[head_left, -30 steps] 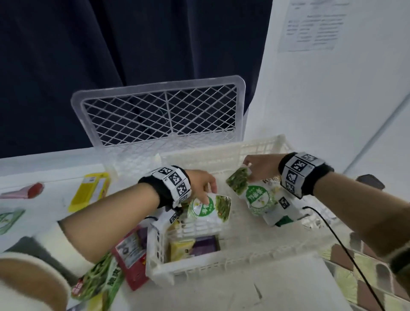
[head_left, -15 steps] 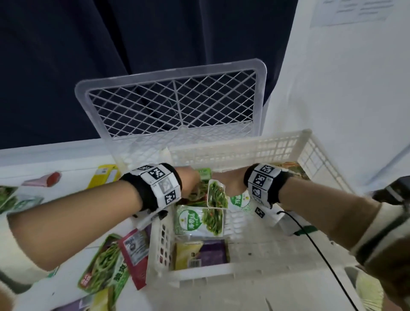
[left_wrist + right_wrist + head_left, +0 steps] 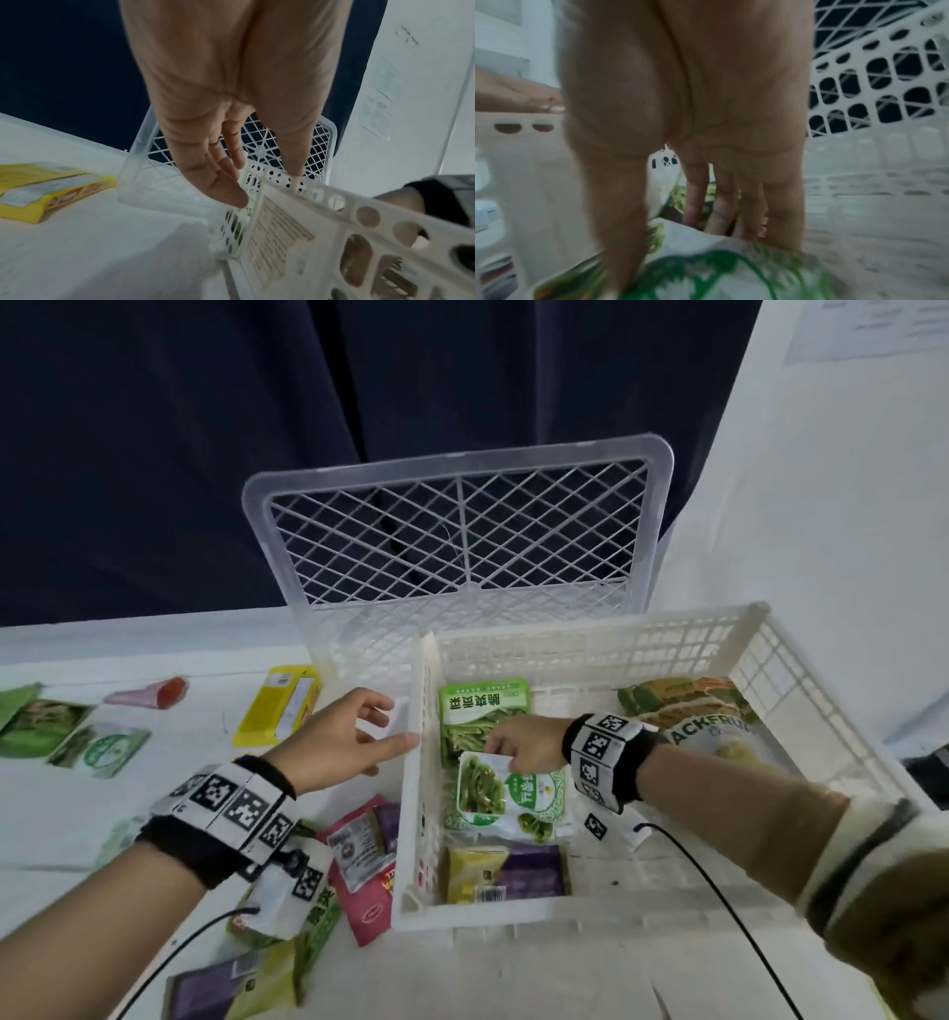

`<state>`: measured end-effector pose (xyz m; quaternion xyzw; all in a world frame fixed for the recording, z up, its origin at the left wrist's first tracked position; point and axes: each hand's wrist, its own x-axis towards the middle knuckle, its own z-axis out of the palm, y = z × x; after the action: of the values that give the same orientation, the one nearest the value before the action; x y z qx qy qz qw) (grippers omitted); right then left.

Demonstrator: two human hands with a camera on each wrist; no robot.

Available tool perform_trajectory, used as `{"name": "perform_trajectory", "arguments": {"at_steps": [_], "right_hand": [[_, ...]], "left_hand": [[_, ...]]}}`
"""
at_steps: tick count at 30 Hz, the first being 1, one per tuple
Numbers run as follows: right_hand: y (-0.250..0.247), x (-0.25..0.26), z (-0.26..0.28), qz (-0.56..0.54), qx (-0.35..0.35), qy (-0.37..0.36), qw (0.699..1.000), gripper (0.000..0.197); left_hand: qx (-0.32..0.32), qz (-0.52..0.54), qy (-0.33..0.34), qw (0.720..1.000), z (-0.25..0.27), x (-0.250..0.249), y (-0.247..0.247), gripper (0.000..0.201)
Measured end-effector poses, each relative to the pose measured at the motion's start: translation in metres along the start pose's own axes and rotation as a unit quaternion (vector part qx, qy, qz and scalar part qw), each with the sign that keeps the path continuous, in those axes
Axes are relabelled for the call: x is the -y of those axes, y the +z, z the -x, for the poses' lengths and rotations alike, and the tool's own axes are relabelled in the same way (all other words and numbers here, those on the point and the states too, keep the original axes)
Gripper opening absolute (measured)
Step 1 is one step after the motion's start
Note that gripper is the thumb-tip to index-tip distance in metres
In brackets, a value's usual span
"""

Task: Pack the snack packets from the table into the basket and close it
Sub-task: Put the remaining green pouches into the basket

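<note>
The white basket [image 3: 590, 911] stands open with its lattice lid [image 3: 457, 531] upright behind it. My right hand [image 3: 495, 752] is inside and pinches the top edge of a green-and-white snack packet [image 3: 506, 801], which lies on another like it. In the right wrist view the thumb lies on top of that packet [image 3: 706, 270] and the fingers [image 3: 721, 213] behind it. My left hand [image 3: 390, 726] is open outside the left wall. In the left wrist view the left hand [image 3: 267, 176] touches the basket rim [image 3: 321, 194] with its thumb.
A green packet [image 3: 482, 711], a yellow-purple packet [image 3: 506, 873] and a jackfruit packet [image 3: 708, 716] also lie in the basket. On the table to the left are a yellow packet [image 3: 277, 706], a pink packet [image 3: 359, 855], green packets [image 3: 67, 737] and a purple packet [image 3: 221, 988].
My left hand has come out of the basket to its left wall, empty. My right hand has lowered its packet from upright to flat on the other green-and-white packet.
</note>
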<state>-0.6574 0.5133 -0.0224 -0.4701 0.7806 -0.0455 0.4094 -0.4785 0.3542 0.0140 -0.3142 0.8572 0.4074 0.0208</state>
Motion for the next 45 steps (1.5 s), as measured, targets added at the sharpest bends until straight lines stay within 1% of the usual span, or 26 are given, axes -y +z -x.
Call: {"name": "perform_trajectory", "arguments": {"at_steps": [1, 4, 5, 8, 10, 14, 16, 18, 19, 21, 24, 27, 28, 30, 31, 33, 35, 37, 39, 41, 43, 45], "right_hand": [[0.002, 0.002, -0.001, 0.011, 0.006, 0.004, 1.000, 0.042], [0.007, 0.011, -0.003, 0.063, 0.044, 0.012, 0.997, 0.071], [0.009, 0.015, -0.004, 0.075, 0.045, 0.011, 0.996, 0.076], [0.020, 0.024, -0.006, 0.096, 0.009, -0.005, 0.995, 0.077], [0.027, 0.025, -0.005, 0.110, 0.006, -0.011, 0.994, 0.078], [0.028, 0.023, 0.005, 0.178, 0.065, -0.013, 0.982, 0.088], [0.021, 0.017, 0.008, 0.156, 0.082, -0.018, 0.984, 0.086], [0.016, 0.008, 0.008, 0.104, 0.067, -0.003, 0.992, 0.072], [0.014, 0.004, 0.008, 0.097, 0.058, 0.005, 0.994, 0.066], [0.014, -0.001, 0.006, 0.095, 0.056, 0.019, 0.994, 0.061], [0.016, 0.001, 0.004, 0.067, 0.041, 0.002, 0.997, 0.060], [0.021, 0.006, 0.004, 0.050, 0.055, -0.013, 0.997, 0.071], [0.022, 0.009, 0.004, 0.055, 0.057, -0.010, 0.997, 0.069], [0.026, 0.014, 0.002, 0.084, 0.058, -0.014, 0.995, 0.052], [0.028, 0.016, 0.002, 0.103, 0.058, -0.019, 0.993, 0.046], [0.030, 0.019, 0.001, 0.128, 0.063, -0.022, 0.990, 0.055], [0.028, 0.019, 0.001, 0.092, 0.075, -0.027, 0.993, 0.073], [0.027, 0.020, 0.000, 0.077, 0.076, -0.028, 0.994, 0.083], [0.028, 0.020, -0.001, 0.093, 0.059, -0.031, 0.993, 0.081], [0.032, 0.019, -0.002, 0.103, 0.037, -0.046, 0.993, 0.075], [0.036, 0.013, -0.003, 0.086, 0.030, -0.061, 0.994, 0.072], [0.038, 0.008, -0.003, 0.060, 0.020, -0.061, 0.996, 0.066]], "left_hand": [[0.000, 0.018, 0.001, 1.000, 0.002, 0.004, 0.002, 0.055], [-0.001, 0.068, 0.005, 0.998, 0.006, 0.011, 0.008, 0.045], [0.000, 0.082, 0.005, 0.997, 0.006, 0.012, 0.009, 0.041], [-0.005, 0.108, 0.002, 0.994, 0.007, 0.013, 0.012, 0.036], [-0.008, 0.117, -0.001, 0.993, 0.008, 0.014, 0.013, 0.035], [-0.008, 0.134, 0.002, 0.991, 0.009, 0.016, 0.015, 0.033], [-0.002, 0.144, 0.006, 0.990, 0.010, 0.016, 0.016, 0.031], [0.004, 0.161, 0.009, 0.987, 0.010, 0.016, 0.018, 0.027], [0.009, 0.173, 0.011, 0.985, 0.010, 0.016, 0.018, 0.026], [0.020, 0.199, 0.016, 0.980, 0.009, 0.016, 0.020, 0.025], [0.023, 0.202, 0.032, 0.979, 0.009, 0.016, 0.021, 0.023], [0.018, 0.200, 0.041, 0.979, 0.008, 0.016, 0.021, 0.022], [0.017, 0.203, 0.041, 0.978, 0.008, 0.016, 0.021, 0.022], [0.020, 0.210, 0.040, 0.977, 0.008, 0.016, 0.021, 0.023], [0.022, 0.215, 0.039, 0.976, 0.008, 0.016, 0.021, 0.023], [0.024, 0.222, 0.037, 0.974, 0.008, 0.017, 0.022, 0.024], [0.025, 0.224, 0.033, 0.974, 0.009, 0.017, 0.022, 0.024], [0.028, 0.228, 0.031, 0.973, 0.009, 0.016, 0.023, 0.024], [0.030, 0.232, 0.031, 0.972, 0.010, 0.017, 0.023, 0.024], [0.030, 0.229, 0.033, 0.972, 0.010, 0.018, 0.023, 0.024], [0.031, 0.229, 0.032, 0.972, 0.010, 0.019, 0.024, 0.023], [0.033, 0.233, 0.032, 0.971, 0.009, 0.020, 0.024, 0.023]]}}
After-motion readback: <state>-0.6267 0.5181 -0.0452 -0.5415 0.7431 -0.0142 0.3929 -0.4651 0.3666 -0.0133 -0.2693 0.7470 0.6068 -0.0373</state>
